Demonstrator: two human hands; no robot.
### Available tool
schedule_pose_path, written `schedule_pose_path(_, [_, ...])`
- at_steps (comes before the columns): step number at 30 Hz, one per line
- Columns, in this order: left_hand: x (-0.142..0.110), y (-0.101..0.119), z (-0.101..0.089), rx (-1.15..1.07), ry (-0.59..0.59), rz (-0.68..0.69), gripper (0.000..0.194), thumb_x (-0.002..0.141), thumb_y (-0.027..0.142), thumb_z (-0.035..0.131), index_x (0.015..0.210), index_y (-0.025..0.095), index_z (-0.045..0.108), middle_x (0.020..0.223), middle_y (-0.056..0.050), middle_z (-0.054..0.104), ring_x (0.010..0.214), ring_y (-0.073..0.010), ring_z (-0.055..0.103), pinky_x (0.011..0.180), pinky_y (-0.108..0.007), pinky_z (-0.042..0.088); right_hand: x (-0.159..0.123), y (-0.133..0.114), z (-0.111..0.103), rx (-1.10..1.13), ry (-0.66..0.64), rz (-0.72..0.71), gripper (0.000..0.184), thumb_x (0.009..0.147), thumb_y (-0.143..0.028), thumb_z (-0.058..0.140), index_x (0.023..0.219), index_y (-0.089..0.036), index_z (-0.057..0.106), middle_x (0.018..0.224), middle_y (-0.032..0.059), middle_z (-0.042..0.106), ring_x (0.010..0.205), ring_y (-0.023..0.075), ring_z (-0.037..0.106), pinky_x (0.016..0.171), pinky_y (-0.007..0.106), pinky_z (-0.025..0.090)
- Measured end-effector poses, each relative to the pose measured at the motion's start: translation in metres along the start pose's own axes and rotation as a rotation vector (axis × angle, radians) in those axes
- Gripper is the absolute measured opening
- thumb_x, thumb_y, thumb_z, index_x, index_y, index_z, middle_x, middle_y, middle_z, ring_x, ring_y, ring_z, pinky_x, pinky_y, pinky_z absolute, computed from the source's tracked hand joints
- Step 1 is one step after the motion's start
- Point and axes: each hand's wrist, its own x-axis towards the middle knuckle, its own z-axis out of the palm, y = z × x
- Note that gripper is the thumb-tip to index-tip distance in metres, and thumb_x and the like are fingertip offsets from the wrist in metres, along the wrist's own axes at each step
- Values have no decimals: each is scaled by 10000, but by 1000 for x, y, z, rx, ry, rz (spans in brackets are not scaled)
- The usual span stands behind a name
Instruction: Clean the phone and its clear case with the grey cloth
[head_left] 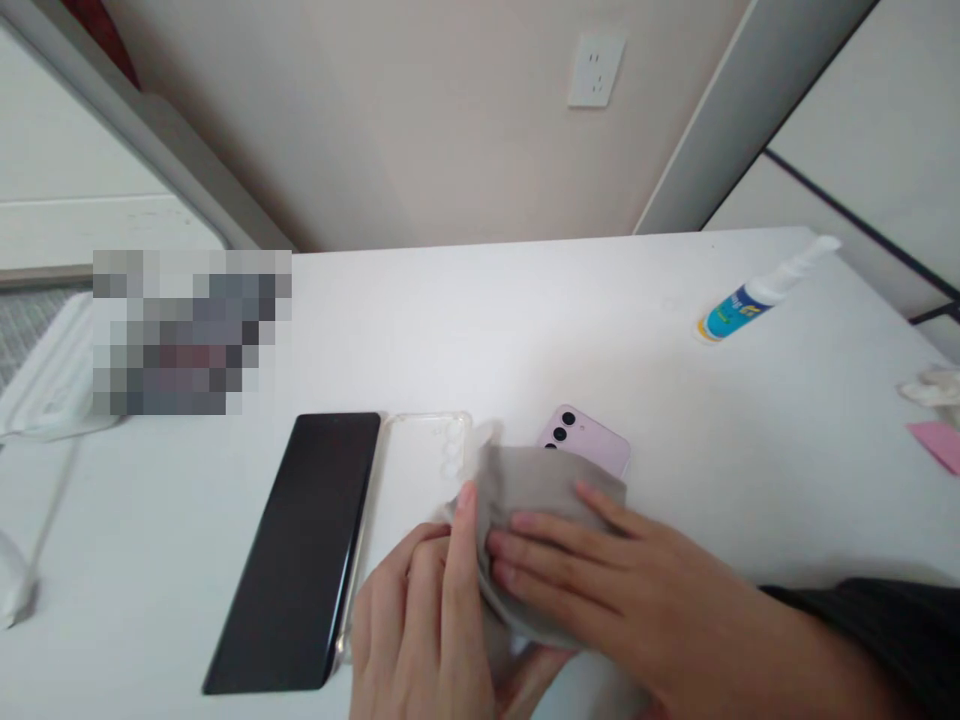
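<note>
A pink phone (592, 440) lies camera side up on the white table (480, 320), mostly covered by a grey cloth (540, 480). My right hand (622, 580) lies on the cloth with fingers stretched flat, pressing it onto the phone. My left hand (420, 620) is curled at the cloth's left edge, its fingers gripping the cloth and what lies under it. A clear phone case (420, 460) lies just left of the cloth. A black phone (300, 550) lies screen up beside the case.
A small spray bottle (757, 300) with a blue label lies on its side at the far right. Crumpled tissue (934, 385) and a pink slip (937, 440) sit at the right edge. White cables (37, 540) run along the left. A wall socket (595, 68) is behind.
</note>
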Motion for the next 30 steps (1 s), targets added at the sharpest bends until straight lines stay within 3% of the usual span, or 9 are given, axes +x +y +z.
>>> schedule_pose_path(4, [1,5,-2,-39,-16,-16,972,1017,737,488,1540,-78,404,1142,-162,673,1100,-312,577,947,-432,435,-1,1,1,-147,127,287,1121,981,-915,377,1680,-45,264,1739,142,291,1617,348,242,1326,566,174])
schedule_pose_path(8, [2,6,-2,1,-3,-17,873,1076,679,382,1492,-84,457,1140,-173,656,1087,-306,569,946,-435,430,0,-3,0,-106,41,-24,956,1059,-836,324,1672,-103,331,1743,42,301,1627,193,219,1282,358,297])
schedule_pose_path(13, [2,4,-2,-45,-21,-27,961,1019,734,478,1505,-94,430,1131,-162,670,1098,-306,571,926,-427,436,-2,4,0,-199,122,268,1084,1022,-880,318,1677,-19,244,1736,158,283,1618,349,242,1292,573,261])
schedule_pose_path(17, [2,6,-4,-35,-7,-19,867,1064,682,404,1475,-79,472,1129,-160,636,1095,-299,556,943,-417,431,-3,1,-1,-110,13,-40,1016,1035,-870,301,1684,-89,282,1763,57,234,1649,227,146,1352,414,128])
schedule_pose_path(20, [5,10,-6,-55,-23,-12,819,1063,662,434,1467,-47,494,1139,-152,619,1092,-298,551,949,-414,431,-4,3,-2,-155,46,94,930,1085,-798,290,1686,-88,267,1748,71,281,1631,221,221,1358,435,46])
schedule_pose_path(22, [6,12,-6,-70,-23,-20,799,1058,664,442,1465,-20,507,1151,-147,626,1092,-297,552,959,-417,430,-3,3,-4,-217,95,181,962,1076,-805,310,1674,-52,280,1736,119,299,1616,303,264,1335,529,158])
schedule_pose_path(25, [6,14,-6,-59,-29,-35,740,1091,634,379,1466,13,526,1123,-132,646,1099,-291,561,967,-414,428,1,0,-5,-209,45,-32,943,1062,-802,390,1647,-64,366,1726,107,323,1601,294,305,1263,487,361])
schedule_pose_path(27, [4,15,-6,-50,-27,-36,696,1102,617,373,1464,50,549,1132,-127,663,1127,-291,576,980,-415,433,2,0,-4,-175,19,-100,911,1062,-787,429,1642,-86,387,1722,85,338,1605,249,302,1317,434,278])
schedule_pose_path(30, [0,16,-6,-74,11,-31,583,1107,560,420,1458,128,593,1215,-120,682,1186,-290,602,1018,-417,459,-1,8,-1,-138,45,4,945,1066,-800,394,1670,-77,318,1741,118,287,1629,266,239,1363,450,-3])
